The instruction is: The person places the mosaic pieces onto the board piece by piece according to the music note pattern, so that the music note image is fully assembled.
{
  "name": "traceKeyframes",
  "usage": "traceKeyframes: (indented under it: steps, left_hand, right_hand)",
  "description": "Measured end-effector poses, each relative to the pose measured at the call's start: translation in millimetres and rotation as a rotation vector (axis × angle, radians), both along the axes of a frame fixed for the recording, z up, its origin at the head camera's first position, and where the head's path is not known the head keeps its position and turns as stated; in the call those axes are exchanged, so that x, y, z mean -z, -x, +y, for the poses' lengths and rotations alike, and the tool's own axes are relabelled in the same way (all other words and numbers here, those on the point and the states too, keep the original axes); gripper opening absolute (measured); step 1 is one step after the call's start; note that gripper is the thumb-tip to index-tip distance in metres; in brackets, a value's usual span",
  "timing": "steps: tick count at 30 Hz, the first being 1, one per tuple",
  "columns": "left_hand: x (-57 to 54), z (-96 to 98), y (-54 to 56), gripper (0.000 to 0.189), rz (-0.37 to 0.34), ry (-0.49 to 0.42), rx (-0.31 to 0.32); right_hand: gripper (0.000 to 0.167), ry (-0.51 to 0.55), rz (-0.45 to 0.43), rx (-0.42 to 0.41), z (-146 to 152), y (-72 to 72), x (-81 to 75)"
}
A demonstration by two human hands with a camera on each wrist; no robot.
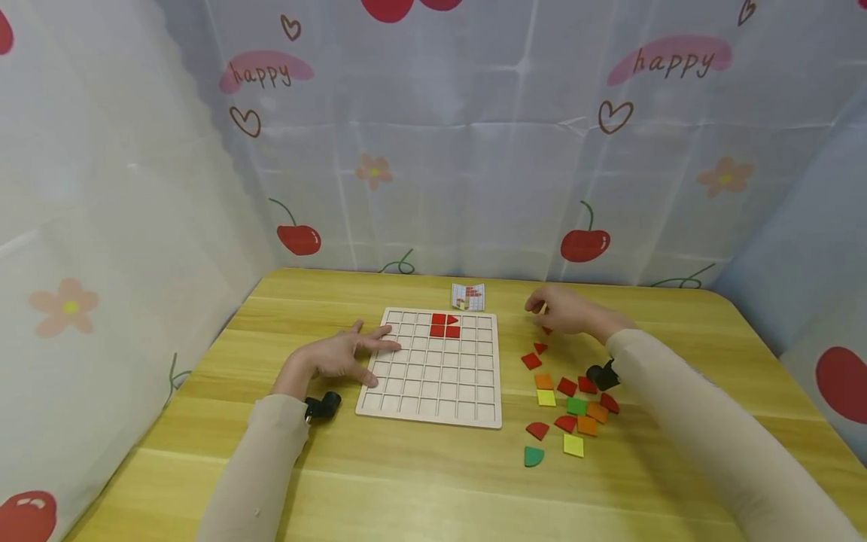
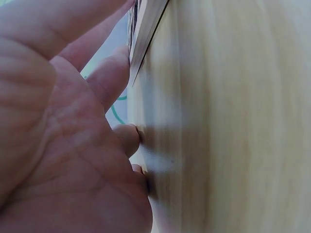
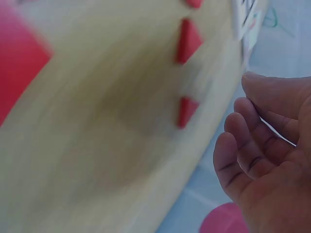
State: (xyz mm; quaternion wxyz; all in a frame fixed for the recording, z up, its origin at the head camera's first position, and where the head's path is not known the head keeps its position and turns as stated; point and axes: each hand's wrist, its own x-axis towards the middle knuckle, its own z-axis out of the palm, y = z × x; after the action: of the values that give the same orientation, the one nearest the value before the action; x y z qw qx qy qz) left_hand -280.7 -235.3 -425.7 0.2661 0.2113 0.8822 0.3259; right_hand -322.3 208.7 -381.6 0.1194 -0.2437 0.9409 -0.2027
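Observation:
My left hand (image 1: 339, 354) has its fingers spread, with fingertips on the left edge of a pale square grid board (image 1: 433, 423); in the left wrist view the board's edge (image 2: 148, 36) is beside the fingers. Two red squares (image 1: 436, 330), another red square and a red triangle (image 1: 452, 320) sit together in the board's upper cells. My right hand (image 1: 565, 309) hovers right of the board's far corner, fingers loosely bent, nothing visible between them. In the right wrist view a small red triangle (image 3: 187, 112) lies below those fingertips, a second red triangle (image 3: 188, 41) farther off.
A small printed pattern card (image 1: 469, 296) lies behind the board. Right of the board are scattered red, orange, yellow and green pieces, among them a yellow square (image 1: 573, 446) and a green quarter-circle (image 1: 533, 456). A printed curtain (image 1: 433, 211) hangs behind the wooden table (image 1: 406, 482).

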Motion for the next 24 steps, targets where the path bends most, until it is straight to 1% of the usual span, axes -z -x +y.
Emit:
traceKeyframes:
  steps: [6,10,14,17,20,24]
  left_hand:
    - [-0.3,0.1,-0.1,0.070,0.009,0.009,0.006]
    - [-1.2,-0.5,0.3,0.071,0.018,0.002,0.020]
    - [-2.2,-1.0,-0.8,0.071,0.024,-0.001,0.031]
    - [-2.2,-1.0,-1.2,0.071,0.026,-0.004,0.032]
    - [-1.8,-0.8,-1.1,0.071,0.027,-0.005,0.031]
    - [-1.7,0.1,-2.1,0.071,0.020,0.004,0.016]
  right_hand:
    - [0.027,-0.010,0.019,0.010,18.0,-3.4,7.5]
    - [0.025,-0.020,0.011,0.014,25.8,-2.2,14.3]
    - [0.018,-0.024,0.021,0.013,31.5,-0.2,19.0]
    - [0.013,-0.025,0.034,0.011,34.8,0.6,20.6]
    - [0.013,-0.023,0.031,0.008,37.2,0.2,20.9]
    - [0.014,-0.021,0.026,0.005,40.1,-1.5,21.2]
